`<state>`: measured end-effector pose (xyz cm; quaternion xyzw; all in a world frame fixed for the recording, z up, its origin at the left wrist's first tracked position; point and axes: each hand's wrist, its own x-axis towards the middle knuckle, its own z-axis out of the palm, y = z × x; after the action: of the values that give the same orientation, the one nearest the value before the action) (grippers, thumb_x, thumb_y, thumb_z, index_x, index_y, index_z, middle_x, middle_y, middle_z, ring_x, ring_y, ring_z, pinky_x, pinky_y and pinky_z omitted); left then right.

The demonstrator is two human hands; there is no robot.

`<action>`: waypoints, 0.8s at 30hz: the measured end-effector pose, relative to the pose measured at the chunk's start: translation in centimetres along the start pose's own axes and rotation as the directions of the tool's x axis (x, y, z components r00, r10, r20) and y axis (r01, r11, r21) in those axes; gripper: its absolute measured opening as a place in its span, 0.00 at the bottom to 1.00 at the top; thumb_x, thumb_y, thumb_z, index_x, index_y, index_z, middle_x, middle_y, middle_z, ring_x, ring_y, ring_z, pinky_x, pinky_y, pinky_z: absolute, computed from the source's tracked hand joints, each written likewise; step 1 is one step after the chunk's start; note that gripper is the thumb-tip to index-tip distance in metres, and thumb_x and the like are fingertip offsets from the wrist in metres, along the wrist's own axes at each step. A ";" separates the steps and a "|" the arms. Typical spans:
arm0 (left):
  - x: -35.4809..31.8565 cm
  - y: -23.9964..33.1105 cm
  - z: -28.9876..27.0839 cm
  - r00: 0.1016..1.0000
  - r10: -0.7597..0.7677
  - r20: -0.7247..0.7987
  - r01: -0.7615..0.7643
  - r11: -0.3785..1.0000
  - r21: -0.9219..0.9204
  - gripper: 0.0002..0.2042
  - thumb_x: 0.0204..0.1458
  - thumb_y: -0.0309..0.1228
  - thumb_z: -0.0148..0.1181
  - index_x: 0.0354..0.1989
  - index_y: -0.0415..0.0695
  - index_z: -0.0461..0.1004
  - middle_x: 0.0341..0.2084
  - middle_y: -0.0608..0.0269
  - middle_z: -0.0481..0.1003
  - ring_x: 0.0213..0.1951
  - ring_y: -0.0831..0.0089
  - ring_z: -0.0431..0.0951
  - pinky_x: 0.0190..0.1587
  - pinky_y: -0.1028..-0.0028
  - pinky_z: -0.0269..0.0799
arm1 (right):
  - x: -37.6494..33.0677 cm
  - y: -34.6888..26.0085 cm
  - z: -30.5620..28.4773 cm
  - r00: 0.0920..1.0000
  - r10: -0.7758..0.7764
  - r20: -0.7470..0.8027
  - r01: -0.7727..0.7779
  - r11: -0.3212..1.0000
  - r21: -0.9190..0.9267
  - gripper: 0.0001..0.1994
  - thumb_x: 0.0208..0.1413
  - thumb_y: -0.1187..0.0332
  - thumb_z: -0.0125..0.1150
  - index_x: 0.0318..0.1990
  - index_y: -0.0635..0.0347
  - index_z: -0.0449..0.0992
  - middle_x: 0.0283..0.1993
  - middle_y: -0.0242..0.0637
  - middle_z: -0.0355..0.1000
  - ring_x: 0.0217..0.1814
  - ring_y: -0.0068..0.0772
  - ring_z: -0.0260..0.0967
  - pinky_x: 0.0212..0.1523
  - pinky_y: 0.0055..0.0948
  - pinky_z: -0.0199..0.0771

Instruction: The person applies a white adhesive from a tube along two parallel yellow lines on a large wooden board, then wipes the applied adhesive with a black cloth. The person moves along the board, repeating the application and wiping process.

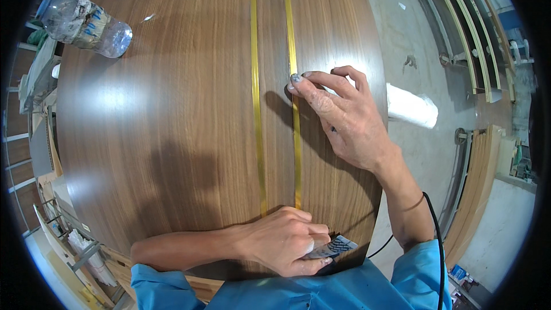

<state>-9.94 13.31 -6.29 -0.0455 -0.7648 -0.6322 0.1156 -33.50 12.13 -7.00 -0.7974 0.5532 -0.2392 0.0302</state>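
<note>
A large brown wood-grain panel (189, 80) lies in front of me, with two narrow gold strips running lengthwise: a left gold strip (256, 69) and a right gold strip (297, 155). My right hand (353, 117) is over the right strip, thumb and fingertips pinched together close to it. Whatever is between those fingertips is hidden or too small to name; one fingertip is stained dark. At the panel's near edge, my left hand (287, 242) is closed around a grey-and-white printed packet (343, 245), partly covered by the fingers. Its knuckles are beside the near ends of the strips.
A clear plastic bottle (117, 37) with a blue cap and torn label stands at the panel's far left. A small white scrap (148, 18) lies nearby. On the floor at right is a white wrapped roll (410, 106); stacked boards (473, 183) stand beyond. A black cable (439, 224) crosses my right arm.
</note>
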 end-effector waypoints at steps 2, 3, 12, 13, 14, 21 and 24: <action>-0.1 -0.1 0.0 1.000 -0.001 0.016 0.001 1.000 -0.002 0.22 0.56 0.41 0.69 0.18 0.36 0.73 0.22 0.61 0.69 0.20 0.64 0.61 0.24 0.66 0.62 | -0.1 -0.1 0.0 1.000 -0.001 -0.003 0.002 1.000 0.015 0.40 0.48 0.87 0.62 0.74 0.55 0.67 0.59 0.31 0.82 0.64 0.41 0.73 0.69 0.55 0.63; -0.1 -0.1 -0.1 1.000 -0.002 0.030 0.002 1.000 -0.001 0.21 0.55 0.41 0.69 0.19 0.36 0.73 0.22 0.61 0.69 0.20 0.64 0.62 0.24 0.66 0.62 | -0.2 -0.1 0.1 1.000 -0.004 -0.005 0.005 1.000 0.021 0.40 0.48 0.86 0.63 0.73 0.54 0.68 0.59 0.31 0.82 0.64 0.41 0.74 0.69 0.56 0.63; -0.5 -0.3 0.1 0.999 0.016 0.041 -0.016 1.000 -0.013 0.18 0.54 0.40 0.70 0.22 0.37 0.76 0.24 0.62 0.71 0.21 0.64 0.65 0.25 0.66 0.64 | -1.6 -1.7 0.1 1.000 -0.021 -0.001 0.021 0.995 0.095 0.38 0.50 0.82 0.65 0.72 0.52 0.69 0.55 0.31 0.83 0.64 0.41 0.74 0.73 0.64 0.61; -0.6 -0.3 0.1 0.999 0.017 0.048 -0.016 1.000 -0.010 0.18 0.54 0.40 0.70 0.23 0.37 0.76 0.24 0.62 0.72 0.21 0.64 0.65 0.25 0.66 0.64 | -1.8 -2.0 0.1 1.000 -0.023 -0.003 0.023 0.995 0.097 0.38 0.50 0.82 0.65 0.72 0.52 0.69 0.55 0.31 0.83 0.65 0.41 0.74 0.73 0.65 0.60; -0.6 -0.3 0.1 0.999 0.021 0.043 -0.020 1.000 -0.013 0.18 0.54 0.40 0.70 0.23 0.37 0.76 0.24 0.62 0.72 0.21 0.64 0.66 0.25 0.66 0.64 | -2.0 -2.2 0.1 1.000 -0.017 -0.006 0.018 0.994 0.107 0.38 0.50 0.83 0.65 0.72 0.52 0.69 0.55 0.31 0.83 0.65 0.41 0.74 0.74 0.65 0.60; -0.7 -0.3 0.1 0.999 0.041 0.033 -0.041 0.999 -0.012 0.16 0.52 0.39 0.70 0.23 0.38 0.76 0.24 0.62 0.71 0.22 0.63 0.66 0.27 0.66 0.65 | -3.1 -3.8 0.0 0.999 0.033 0.008 -0.034 0.987 0.158 0.30 0.57 0.75 0.64 0.70 0.50 0.73 0.49 0.32 0.84 0.60 0.41 0.77 0.76 0.68 0.56; -0.8 -0.4 0.1 0.998 0.063 0.030 -0.064 0.998 0.007 0.16 0.51 0.38 0.70 0.23 0.38 0.76 0.23 0.62 0.71 0.22 0.63 0.67 0.27 0.66 0.65 | -3.5 -4.4 -0.1 0.998 0.052 0.028 -0.057 0.980 0.193 0.31 0.56 0.75 0.65 0.70 0.51 0.73 0.50 0.31 0.83 0.60 0.42 0.77 0.77 0.69 0.55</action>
<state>-9.29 13.42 -6.90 -0.0788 -0.7673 -0.6242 0.1243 -30.70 17.03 -6.72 -0.7779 0.5486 -0.2817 0.1207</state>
